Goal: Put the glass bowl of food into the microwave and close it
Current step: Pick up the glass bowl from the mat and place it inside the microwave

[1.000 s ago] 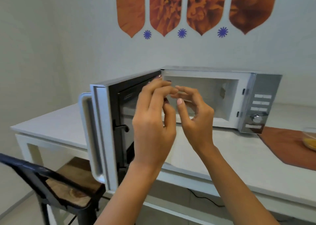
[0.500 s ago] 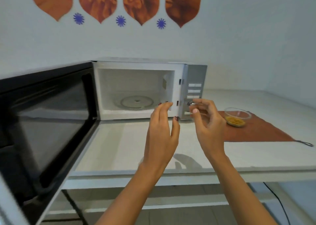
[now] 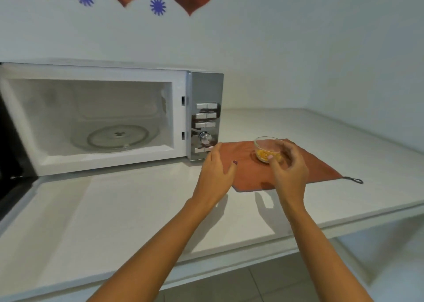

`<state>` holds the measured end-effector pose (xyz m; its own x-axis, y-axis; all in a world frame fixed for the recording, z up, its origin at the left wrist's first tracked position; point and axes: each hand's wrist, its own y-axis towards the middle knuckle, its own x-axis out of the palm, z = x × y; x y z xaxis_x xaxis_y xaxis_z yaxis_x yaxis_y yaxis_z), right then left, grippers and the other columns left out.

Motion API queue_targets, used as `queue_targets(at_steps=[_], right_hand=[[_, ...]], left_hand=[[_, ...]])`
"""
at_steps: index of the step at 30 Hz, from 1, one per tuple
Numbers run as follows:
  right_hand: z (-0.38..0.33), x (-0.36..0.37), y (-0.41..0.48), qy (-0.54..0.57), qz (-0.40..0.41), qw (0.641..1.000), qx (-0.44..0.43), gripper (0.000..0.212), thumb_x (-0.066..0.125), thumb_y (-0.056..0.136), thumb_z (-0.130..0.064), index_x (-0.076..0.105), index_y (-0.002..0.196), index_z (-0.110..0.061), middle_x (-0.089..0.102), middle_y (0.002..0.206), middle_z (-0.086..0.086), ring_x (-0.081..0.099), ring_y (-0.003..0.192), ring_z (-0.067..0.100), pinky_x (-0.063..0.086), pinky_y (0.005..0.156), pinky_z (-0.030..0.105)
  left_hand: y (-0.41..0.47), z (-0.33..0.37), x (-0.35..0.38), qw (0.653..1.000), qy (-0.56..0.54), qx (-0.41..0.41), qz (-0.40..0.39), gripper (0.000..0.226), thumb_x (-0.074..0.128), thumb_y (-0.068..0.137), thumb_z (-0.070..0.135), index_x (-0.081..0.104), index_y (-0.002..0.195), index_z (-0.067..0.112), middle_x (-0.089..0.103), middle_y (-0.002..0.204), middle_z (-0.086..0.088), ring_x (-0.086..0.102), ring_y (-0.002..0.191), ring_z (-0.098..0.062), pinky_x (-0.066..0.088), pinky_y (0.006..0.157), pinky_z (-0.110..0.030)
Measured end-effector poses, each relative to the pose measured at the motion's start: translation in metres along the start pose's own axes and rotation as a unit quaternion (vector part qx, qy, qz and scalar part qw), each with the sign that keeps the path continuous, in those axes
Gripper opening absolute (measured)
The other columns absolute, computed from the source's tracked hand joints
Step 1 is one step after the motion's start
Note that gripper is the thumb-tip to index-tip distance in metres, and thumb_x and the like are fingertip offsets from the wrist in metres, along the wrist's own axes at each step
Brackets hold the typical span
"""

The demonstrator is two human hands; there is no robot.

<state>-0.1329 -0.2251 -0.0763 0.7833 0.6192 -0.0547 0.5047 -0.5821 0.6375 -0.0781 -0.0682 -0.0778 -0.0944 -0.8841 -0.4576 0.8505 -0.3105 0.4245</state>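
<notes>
Right hand [image 3: 289, 171] curled around the near side of the glass bowl [image 3: 268, 149], fingers apart, not clearly clamped yet; cannot tell if it touches. Left hand [image 3: 216, 168] open, fingers spread, empty, just left of the bowl. Bowl sits right of centre on the rust-orange mat [image 3: 309, 168], yellow food [image 3: 266, 156] in the bottom. Microwave [image 3: 96, 72] at left, cavity open, glass turntable [image 3: 118, 137] bare. Bowl looks small, light, rigid, slick, breakable; best taken by the sidewalls under the rim, both hands.

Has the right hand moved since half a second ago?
Yes. The right hand went rightward, from in front of the microwave's control panel to the glass bowl on the mat.
</notes>
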Motion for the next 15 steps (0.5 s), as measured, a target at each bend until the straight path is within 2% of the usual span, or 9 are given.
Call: queue_targets(at_steps=[4, 7, 9, 12, 14, 15], right_hand=[[0.043, -0.009, 0.037, -0.028, -0.01, 0.998, 0.063, 0.06, 0.075, 0.08, -0.008, 0.056, 0.134, -0.025, 0.055, 0.138, -0.008, 0.048, 0.129, 0.01, 0.039, 0.108, 0.028], [0.067, -0.015, 0.06, 0.005, -0.08, 0.988, 0.13, 0.083, 0.081, 0.077, -0.015, 0.041, 0.147, -0.03, 0.042, 0.152, -0.007, 0.037, 0.132, 0.005, 0.036, 0.11, 0.031], [0.081, -0.018, 0.071, 0.045, -0.126, 0.977, 0.163, 0.093, 0.085, 0.074, -0.019, 0.035, 0.15, -0.033, 0.038, 0.153, -0.008, 0.035, 0.13, 0.004, 0.04, 0.107, 0.031], [0.103, -0.022, 0.086, 0.08, -0.181, 0.96, 0.199, 0.107, 0.087, 0.065, -0.029, 0.027, 0.153, -0.033, 0.04, 0.141, -0.012, 0.041, 0.125, 0.006, 0.044, 0.091, 0.02], [0.115, -0.025, 0.095, 0.107, -0.21, 0.949, 0.208, 0.109, 0.085, 0.063, -0.027, 0.025, 0.154, -0.031, 0.043, 0.142, -0.01, 0.046, 0.128, 0.012, 0.048, 0.09, 0.021], [0.12, -0.026, 0.099, 0.125, -0.224, 0.943, 0.21, 0.106, 0.083, 0.064, -0.024, 0.026, 0.154, -0.031, 0.046, 0.141, -0.01, 0.049, 0.129, 0.014, 0.051, 0.09, 0.022]], left_hand=[[0.04, -0.002, 0.025, 0.994, -0.081, -0.052, -0.06, 0.063, 0.062, 0.092, 0.028, 0.034, 0.148, 0.021, 0.045, 0.149, -0.002, 0.048, 0.132, -0.018, 0.04, 0.103, -0.027], [0.062, -0.001, 0.043, 0.971, -0.193, -0.076, -0.12, 0.075, 0.069, 0.087, 0.017, 0.03, 0.15, 0.022, 0.035, 0.156, -0.003, 0.041, 0.139, -0.02, 0.041, 0.11, -0.036], [0.077, -0.004, 0.056, 0.964, -0.207, -0.065, -0.153, 0.086, 0.073, 0.082, 0.011, 0.025, 0.152, 0.022, 0.029, 0.158, -0.005, 0.036, 0.142, -0.021, 0.037, 0.109, -0.029], [0.098, -0.013, 0.078, 0.955, -0.223, -0.062, -0.187, 0.091, 0.074, 0.08, 0.005, 0.021, 0.153, 0.02, 0.029, 0.158, -0.006, 0.039, 0.139, -0.018, 0.041, 0.099, -0.018], [0.109, -0.021, 0.092, 0.953, -0.226, -0.055, -0.197, 0.091, 0.075, 0.079, 0.004, 0.023, 0.152, 0.019, 0.034, 0.156, -0.006, 0.044, 0.132, -0.013, 0.047, 0.089, -0.008], [0.114, -0.025, 0.099, 0.956, -0.211, -0.042, -0.202, 0.09, 0.076, 0.078, 0.006, 0.026, 0.151, 0.02, 0.034, 0.155, -0.006, 0.045, 0.132, -0.013, 0.047, 0.089, -0.008]])
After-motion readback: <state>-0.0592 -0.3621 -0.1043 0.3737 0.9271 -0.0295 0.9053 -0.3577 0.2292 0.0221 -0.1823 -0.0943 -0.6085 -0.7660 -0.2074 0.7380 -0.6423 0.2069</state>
